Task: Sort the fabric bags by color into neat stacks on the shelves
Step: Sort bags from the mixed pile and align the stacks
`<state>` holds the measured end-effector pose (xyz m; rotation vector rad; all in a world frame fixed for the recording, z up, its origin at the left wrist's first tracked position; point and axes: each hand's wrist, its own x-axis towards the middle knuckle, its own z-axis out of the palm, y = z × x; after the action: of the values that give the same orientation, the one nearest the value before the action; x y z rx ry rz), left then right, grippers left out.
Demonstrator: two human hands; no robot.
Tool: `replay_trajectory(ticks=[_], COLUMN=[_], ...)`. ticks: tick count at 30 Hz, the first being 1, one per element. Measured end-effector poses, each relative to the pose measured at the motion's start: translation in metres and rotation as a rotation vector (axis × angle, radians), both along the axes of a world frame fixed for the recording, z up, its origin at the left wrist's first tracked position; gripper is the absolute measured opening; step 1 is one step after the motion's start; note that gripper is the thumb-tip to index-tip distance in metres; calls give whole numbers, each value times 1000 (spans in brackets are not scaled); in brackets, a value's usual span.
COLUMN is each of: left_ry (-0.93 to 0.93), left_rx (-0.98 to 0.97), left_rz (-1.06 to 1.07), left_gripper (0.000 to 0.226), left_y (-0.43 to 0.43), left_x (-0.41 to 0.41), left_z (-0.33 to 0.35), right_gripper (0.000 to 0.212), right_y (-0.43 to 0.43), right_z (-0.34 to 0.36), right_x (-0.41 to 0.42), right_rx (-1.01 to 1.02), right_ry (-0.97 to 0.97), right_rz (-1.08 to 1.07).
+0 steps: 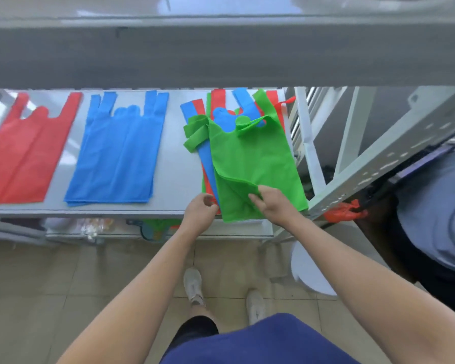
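On the shelf (174, 164), far out at nine o'clock in the view, the red stack (24, 153) lies flat with its handles pointing away. Just beside it, toward ten o'clock, the blue stack (116, 158) lies the same way with its edges roughly squared; we take these as two colours already begun. At twelve o'clock from the hands sits the mixed pile (207, 166) of red, blue and green bags. The green bag (252, 153) lies on top of it, its near edge lifted into a fold. The left hand (199, 214) is at the pile's near edge, at seven o'clock of the green bag, fingers curled; we cannot tell whether they pinch cloth or only steady the bags beneath. The right hand (272, 206), at five o'clock of the bag, has thumb and fingers closed on the raised fold, so we judge it is peeling the green bag off the pile; no green stack shows yet
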<state>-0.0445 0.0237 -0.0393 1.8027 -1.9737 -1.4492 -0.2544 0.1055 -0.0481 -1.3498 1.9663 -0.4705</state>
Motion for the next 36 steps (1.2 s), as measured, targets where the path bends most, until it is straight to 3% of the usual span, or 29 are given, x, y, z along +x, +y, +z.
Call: replay_trajectory(ticks=[4,6,10,15,19,21,25,30,33,34,36], left_ry=[-21,-33,109,252,305,309,404,542,658,635,431], left_rx=[106,111,125,85,74,76,158,219,310,309,198], left_rz=[167,213,410,545,578,592,624,622,694,726,766], left_gripper=[32,28,38,44,37,35,42,47,37,30,20], left_y=[15,23,29,37,33,28,25,22,21,21,19], left_x=[-26,-35,-42,-44,-54,-58,-62,-57,-50,-48,-44], left_z=[-6,-5,-3,-4,4,7,10,7,5,2,-7], right_gripper=[21,28,36,24,42,47,78,59,35,28,46], right_y=[1,5,3,4,0,-2,7,-5,-12,-13,-13], right_z=[-4,-4,-9,-10,-9,-5,-9,-15,-12,-10,-6], right_x=[-2,2,2,3,-2,-4,-8,-16,-25,-27,-29], right_rx=[-39,-90,-141,-180,-312,-332,-202,-208,-156,-126,-65], right_ry=[-1,43,62,-73,-155,-86,124,-30,-107,-132,-178], right_rz=[79,166,156,102,106,138,300,112,72,49,-36])
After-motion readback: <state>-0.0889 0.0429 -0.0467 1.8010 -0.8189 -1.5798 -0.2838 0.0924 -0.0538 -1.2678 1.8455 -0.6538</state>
